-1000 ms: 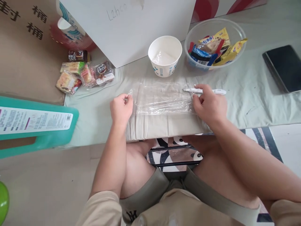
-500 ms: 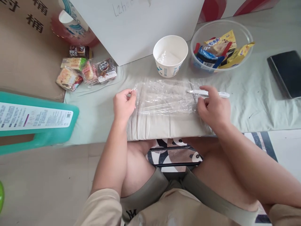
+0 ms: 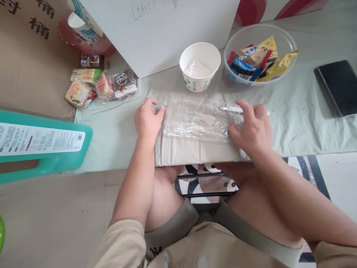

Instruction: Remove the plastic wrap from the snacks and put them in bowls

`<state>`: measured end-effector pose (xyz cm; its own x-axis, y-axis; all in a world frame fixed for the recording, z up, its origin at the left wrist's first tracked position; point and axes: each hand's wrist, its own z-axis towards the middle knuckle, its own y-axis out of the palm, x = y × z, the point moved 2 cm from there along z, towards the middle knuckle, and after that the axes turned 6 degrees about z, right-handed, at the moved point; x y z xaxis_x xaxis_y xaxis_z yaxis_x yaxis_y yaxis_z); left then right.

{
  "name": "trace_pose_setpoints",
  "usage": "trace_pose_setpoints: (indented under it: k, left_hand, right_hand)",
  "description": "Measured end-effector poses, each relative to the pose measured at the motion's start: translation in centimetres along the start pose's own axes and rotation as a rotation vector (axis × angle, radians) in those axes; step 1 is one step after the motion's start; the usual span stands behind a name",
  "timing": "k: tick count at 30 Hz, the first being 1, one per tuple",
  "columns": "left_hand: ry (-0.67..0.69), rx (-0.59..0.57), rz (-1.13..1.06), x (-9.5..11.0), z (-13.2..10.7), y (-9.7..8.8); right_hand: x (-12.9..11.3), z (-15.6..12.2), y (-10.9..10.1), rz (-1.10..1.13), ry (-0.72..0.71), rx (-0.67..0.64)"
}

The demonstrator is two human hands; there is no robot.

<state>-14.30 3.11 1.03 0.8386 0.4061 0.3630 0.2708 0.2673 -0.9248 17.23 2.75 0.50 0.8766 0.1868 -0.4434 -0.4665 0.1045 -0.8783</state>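
- Film of clear crinkled plastic (image 3: pixel 198 119) is lying flat on the pale green cloth-covered surface (image 3: pixel 111 126), close to its front edge. Its glossy skin is catching the light in fine wrinkles.
- The left hand (image 3: pixel 147 121) is lying loose and unclenched, with its thumb and fingertips pressing on the left edge of the film and gripping nothing.
- The right hand (image 3: pixel 252 128) is spreading flat over the film's right edge with its fingers extended and released. They are lying across a slim white plastic pen-shaped tool (image 3: pixel 230 109), whose tip is pointing left on top of the film.
- A round white paper bowl with blue print (image 3: pixel 200 70) is standing upright just beyond the film, with something clear and shiny sitting inside it.
- A wide transparent plastic bowl (image 3: pixel 290 41) is sitting beside the paper bowl, holding glossy yellow, blue and red snack packets (image 3: pixel 258 57).
- A flat black rectangular device (image 3: pixel 337 87) is lying well to the right on the cloth.
- A cluster of small cellophane-wrapped snacks (image 3: pixel 100 83) is lying at the far left corner of the surface.
- A teal plastic jug with a white label (image 3: pixel 41 143) is lying on its side at the left, near the surface's edge.
- A large smooth white box (image 3: pixel 167 29) is standing behind the paper bowl.
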Motion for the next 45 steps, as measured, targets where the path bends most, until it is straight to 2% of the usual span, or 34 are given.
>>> trace_pose_setpoints:
  k: [2,4,6,8,10,12,16,18,20,22,24,27,29,32,36,40,45]
  left_hand:
    - [0.086,0.129,-0.006,0.8,-0.9,-0.7]
    - [0.253,0.209,-0.047,2.3,-2.6,-1.1]
    - [0.469,0.136,-0.084,4.2,-4.6,-0.9]
    - [0.647,-0.014,-0.077,5.8,-6.2,-0.3]
    - [0.721,-0.15,-0.042,6.4,-7.0,0.5]
    - [0.687,-0.235,0.001,5.8,-6.8,1.2]
    - [0.573,-0.312,0.052,2.9,-4.9,2.0]
    - [0.562,-0.307,0.049,1.8,-4.3,1.9]
    - [0.563,-0.244,0.037,1.5,-4.2,1.3]
    - [0.613,-0.156,0.01,2.1,-5.1,0.6]
    - [0.736,-0.138,-0.022,3.4,-6.6,0.2]
    - [0.9,-0.287,-0.034,5.4,-9.1,0.6]
    - [0.882,-0.34,-0.031,6.1,-9.8,1.2]
    - [0.751,-0.293,-0.013,6.3,-9.4,2.1]
    - [0.632,-0.308,0.093,6.0,-8.7,2.4]
    - [0.638,-0.399,0.12,6.0,-8.7,2.3]
    - [0.643,-0.418,0.119,5.9,-8.8,2.3]
  right_hand:
    - [-0.2,-0.1,-0.3,0.003,-0.074,0.07]
    - [-0.6,-0.1,-0.5,0.022,-0.175,0.084]
    - [-1.1,-0.1,-0.3,0.075,-0.316,0.025]
    - [-1.5,-0.4,0.2,0.121,-0.44,-0.054]
    - [-1.5,-0.7,0.8,0.131,-0.477,-0.117]
    - [-1.3,-0.9,1.1,0.121,-0.45,-0.163]
    - [-0.9,-1.1,1.1,0.115,-0.408,-0.195]
    - [-0.9,-1.1,1.0,0.122,-0.411,-0.209]
    - [-1.0,-1.1,0.9,0.135,-0.413,-0.225]
    - [-1.0,-1.0,0.6,0.193,-0.406,-0.228]
    - [-0.8,-0.7,0.1,0.29,-0.346,-0.199]
    - [0.1,0.2,-1.0,0.356,-0.124,-0.088]
    - [0.7,0.8,-1.5,0.325,0.039,-0.032]
    - [1.4,1.2,-1.4,0.283,0.159,-0.061]
    - [1.4,1.2,-0.2,0.225,0.083,-0.139]
    - [0.8,1.0,0.6,0.195,-0.058,-0.197]
    - [0.3,0.7,0.1,0.282,-0.177,-0.3]
